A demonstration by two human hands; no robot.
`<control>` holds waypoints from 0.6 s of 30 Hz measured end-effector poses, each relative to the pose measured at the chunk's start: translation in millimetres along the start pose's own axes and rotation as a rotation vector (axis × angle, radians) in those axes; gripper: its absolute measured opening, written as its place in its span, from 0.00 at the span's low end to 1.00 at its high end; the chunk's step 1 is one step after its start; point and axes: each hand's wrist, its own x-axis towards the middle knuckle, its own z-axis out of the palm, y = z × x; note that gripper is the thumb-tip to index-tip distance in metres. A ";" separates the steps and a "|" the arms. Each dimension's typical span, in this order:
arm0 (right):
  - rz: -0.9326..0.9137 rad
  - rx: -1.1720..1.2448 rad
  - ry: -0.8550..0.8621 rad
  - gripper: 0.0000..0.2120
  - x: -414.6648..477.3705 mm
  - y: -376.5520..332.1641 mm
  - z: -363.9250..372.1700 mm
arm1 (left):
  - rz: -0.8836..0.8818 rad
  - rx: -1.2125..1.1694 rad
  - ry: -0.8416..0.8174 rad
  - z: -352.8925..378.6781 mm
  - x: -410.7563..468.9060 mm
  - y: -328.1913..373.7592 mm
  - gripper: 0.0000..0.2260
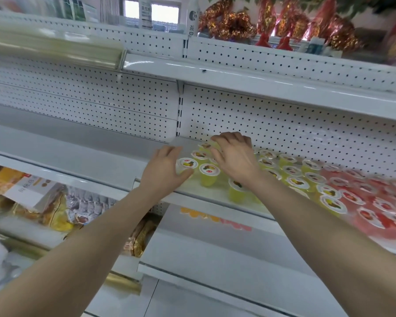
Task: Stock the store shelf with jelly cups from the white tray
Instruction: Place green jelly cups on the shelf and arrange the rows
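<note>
Space lies left on the shelf (pixel 204 202); my left grip (pixel 162 172) wraps the leftmost yellow jelly cup (pixel 187 163); right grip (pixel 234 159) curls beside, hold unclear.

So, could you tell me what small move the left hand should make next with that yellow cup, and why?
Probably settle the yellow jelly cup flat beside its neighbour and ease the grip: the left hand holds it at the left end of the yellow rows, with bare shelf beyond.
</note>
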 end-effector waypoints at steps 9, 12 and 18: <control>-0.059 -0.187 0.109 0.22 -118.4 -17.2 -61.3 | 0.338 0.060 0.120 -23.9 -72.9 57.5 0.27; -0.029 -0.242 0.070 0.23 -173.5 -20.3 -84.1 | 0.402 0.042 0.109 -19.8 -109.2 80.4 0.28; 0.078 -0.315 -0.041 0.24 -289.1 -11.2 -131.8 | 0.490 -0.049 0.006 0.4 -173.5 141.9 0.29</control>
